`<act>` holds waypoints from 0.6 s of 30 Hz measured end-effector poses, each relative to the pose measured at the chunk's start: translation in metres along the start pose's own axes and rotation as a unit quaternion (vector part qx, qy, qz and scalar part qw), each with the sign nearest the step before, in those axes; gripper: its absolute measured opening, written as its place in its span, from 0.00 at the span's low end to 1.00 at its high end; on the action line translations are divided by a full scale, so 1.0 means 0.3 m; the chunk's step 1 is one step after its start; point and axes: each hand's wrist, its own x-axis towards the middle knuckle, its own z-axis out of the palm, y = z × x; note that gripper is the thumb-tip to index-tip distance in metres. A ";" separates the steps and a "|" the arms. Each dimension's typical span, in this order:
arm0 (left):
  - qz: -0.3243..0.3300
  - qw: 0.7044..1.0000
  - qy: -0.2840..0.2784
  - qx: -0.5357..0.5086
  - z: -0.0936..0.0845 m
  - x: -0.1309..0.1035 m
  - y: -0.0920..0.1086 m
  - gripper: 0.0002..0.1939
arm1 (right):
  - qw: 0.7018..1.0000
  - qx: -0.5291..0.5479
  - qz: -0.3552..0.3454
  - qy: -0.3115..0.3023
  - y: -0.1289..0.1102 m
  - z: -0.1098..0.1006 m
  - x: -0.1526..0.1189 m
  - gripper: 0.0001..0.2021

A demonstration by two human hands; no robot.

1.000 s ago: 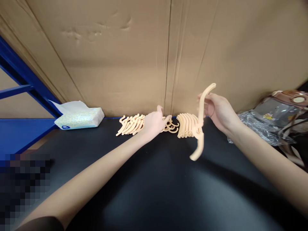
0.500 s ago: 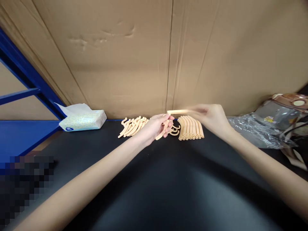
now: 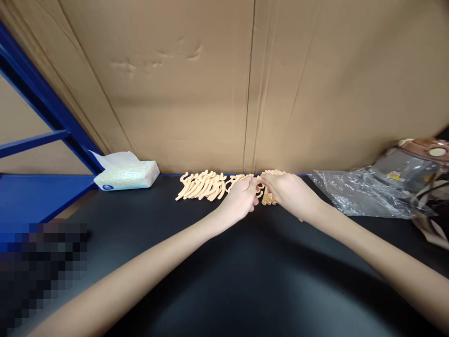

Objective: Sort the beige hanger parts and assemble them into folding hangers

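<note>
My left hand (image 3: 240, 199) is closed at the centre, its fingertips pinching a small beige part that is mostly hidden. Against it, my right hand (image 3: 289, 192) is also closed, and its fingertips meet the same spot. What exactly it grips is covered by the fingers. A tip of something beige shows below the right palm. Left of the hands lies a pile of curved beige pieces (image 3: 201, 185). Small hook-shaped pieces (image 3: 233, 179) lie behind my left hand. Stacked beige strips (image 3: 268, 196) are partly hidden behind my right hand.
On the black table (image 3: 224, 281), a tissue pack (image 3: 128, 175) stands at the left. Clear plastic wrap (image 3: 365, 192) and a transparent container with a brown lid (image 3: 396, 164) are at the right. A cardboard wall (image 3: 192, 93) rises behind; a blue frame (image 3: 52, 103) stands left.
My right hand has moved left and down to meet my left hand. The curved piece and strip seen before are now largely hidden. The view has shifted slightly.
</note>
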 end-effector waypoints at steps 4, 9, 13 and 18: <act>0.093 0.981 0.060 0.158 -0.064 -0.035 0.026 0.12 | 0.995 0.089 0.044 -0.007 0.101 -0.016 0.014 0.18; 0.034 0.959 0.167 0.225 -0.340 0.011 0.067 0.11 | 0.967 0.203 0.117 0.104 0.265 -0.047 0.002 0.20; -0.051 0.939 0.240 0.239 -0.560 0.038 0.013 0.13 | 0.946 0.212 0.106 0.221 0.309 -0.053 -0.053 0.14; -0.071 0.899 0.327 0.283 -0.606 0.025 -0.146 0.12 | 0.965 0.008 -0.038 0.261 0.319 0.023 -0.123 0.11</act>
